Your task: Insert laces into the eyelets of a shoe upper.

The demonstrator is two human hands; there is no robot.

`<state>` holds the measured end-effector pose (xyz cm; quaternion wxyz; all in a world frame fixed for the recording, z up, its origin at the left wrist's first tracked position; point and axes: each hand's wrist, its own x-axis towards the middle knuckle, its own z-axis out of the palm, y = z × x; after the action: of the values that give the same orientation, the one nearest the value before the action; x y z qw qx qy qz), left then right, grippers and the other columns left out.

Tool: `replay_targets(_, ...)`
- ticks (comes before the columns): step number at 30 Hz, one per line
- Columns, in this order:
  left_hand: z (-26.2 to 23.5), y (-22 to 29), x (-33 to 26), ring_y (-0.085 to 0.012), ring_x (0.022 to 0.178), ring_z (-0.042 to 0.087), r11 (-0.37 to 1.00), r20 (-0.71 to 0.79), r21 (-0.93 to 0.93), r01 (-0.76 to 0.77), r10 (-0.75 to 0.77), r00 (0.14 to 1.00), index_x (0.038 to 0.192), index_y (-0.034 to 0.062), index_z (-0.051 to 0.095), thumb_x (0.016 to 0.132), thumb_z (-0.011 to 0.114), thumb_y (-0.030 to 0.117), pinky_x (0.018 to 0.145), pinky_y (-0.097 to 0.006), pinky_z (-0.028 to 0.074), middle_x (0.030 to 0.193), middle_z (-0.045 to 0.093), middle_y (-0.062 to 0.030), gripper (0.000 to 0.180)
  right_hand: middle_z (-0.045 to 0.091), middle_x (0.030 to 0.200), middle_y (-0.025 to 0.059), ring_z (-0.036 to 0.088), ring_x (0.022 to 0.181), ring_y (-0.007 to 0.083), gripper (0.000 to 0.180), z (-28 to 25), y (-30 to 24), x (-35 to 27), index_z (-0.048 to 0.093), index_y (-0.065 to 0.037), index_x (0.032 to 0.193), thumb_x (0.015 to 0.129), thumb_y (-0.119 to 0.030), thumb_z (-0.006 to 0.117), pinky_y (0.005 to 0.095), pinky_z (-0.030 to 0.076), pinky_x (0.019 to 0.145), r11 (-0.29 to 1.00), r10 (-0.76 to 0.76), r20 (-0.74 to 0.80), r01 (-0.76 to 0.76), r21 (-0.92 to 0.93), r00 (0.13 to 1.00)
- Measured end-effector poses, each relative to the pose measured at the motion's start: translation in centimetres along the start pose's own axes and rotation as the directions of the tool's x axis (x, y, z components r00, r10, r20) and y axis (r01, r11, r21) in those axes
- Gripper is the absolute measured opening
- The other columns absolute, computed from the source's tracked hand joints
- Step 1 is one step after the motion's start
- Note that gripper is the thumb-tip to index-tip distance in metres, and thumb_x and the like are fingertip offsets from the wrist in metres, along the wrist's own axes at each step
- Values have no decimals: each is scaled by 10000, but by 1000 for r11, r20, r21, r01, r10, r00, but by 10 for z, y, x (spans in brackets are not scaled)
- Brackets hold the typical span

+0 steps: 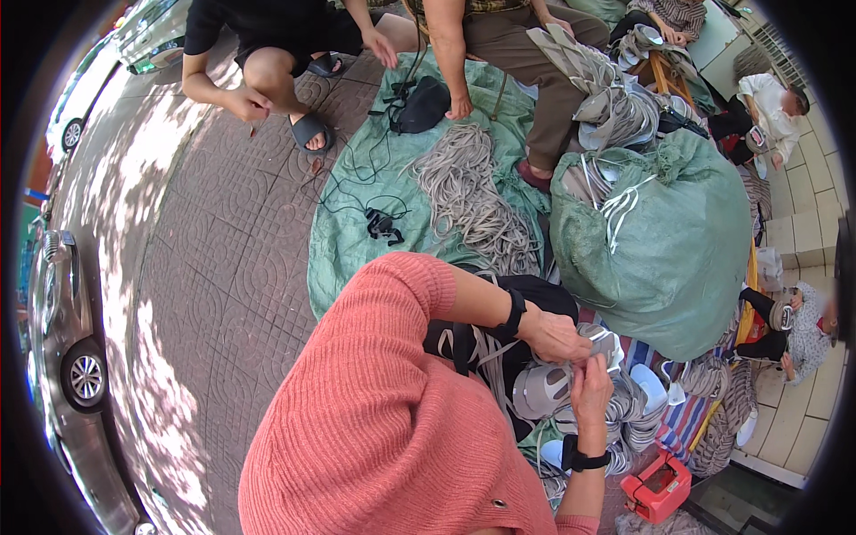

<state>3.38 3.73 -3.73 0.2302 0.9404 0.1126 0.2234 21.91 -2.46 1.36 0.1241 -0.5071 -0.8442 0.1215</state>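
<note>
My left hand [555, 337] comes across from the left and pinches a grey-and-white shoe upper [606, 346] over my lap. Just below it, my right hand [590, 392] is raised with its fingers closed at the near edge of the same piece. Whether a lace lies between the fingers is too small to tell. Another grey upper [540, 392] rests below my left hand. Bundles of grey uppers with pale linings [640, 415] lie to the right of my right hand. Grey laces [489, 355] trail over the dark cloth on my lap.
A heap of grey laces [468, 192] lies on a green sheet [343, 259], with black straps [383, 226] nearby. A bulging green sack [660, 241] stands at right, a red box [658, 489] at lower right. Two people [259, 62] [499, 45] face me; others sit at right.
</note>
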Motion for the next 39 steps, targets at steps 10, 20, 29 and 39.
replay_targets(10,8,4,3,-355,814,591,987,-43,-145,68,-75,996,966,-6,470,692,623,64,611,-430,491,917,515,-153,321,537,815,106,551,692,275,96,-10,12,3,593,6,863,771,31,606,318,430,615,989,-112,3,112,99,994)
replay_targets(20,15,-2,-2,-321,821,597,996,-131,-88,20,-32,991,968,-5,473,720,585,69,581,-405,502,894,523,-137,282,458,685,71,509,600,176,146,8,22,9,616,14,853,725,-7,684,297,407,557,908,141,158,-192,373,977)
replay_targets(29,7,-2,2,-323,853,590,986,-66,-152,65,-76,995,940,6,461,739,579,87,630,-404,504,894,524,-138,246,503,779,145,524,714,354,119,10,11,8,564,-16,841,744,-20,634,409,401,606,993,-61,16,59,105,998)
replay_targets(39,-1,5,2,-351,836,567,983,120,-157,94,-75,990,996,64,444,741,617,136,652,-460,465,930,460,-141,318,560,929,152,559,876,321,161,-147,195,-50,564,-23,969,900,-164,531,383,444,786,858,233,-618,-459,-233,751)
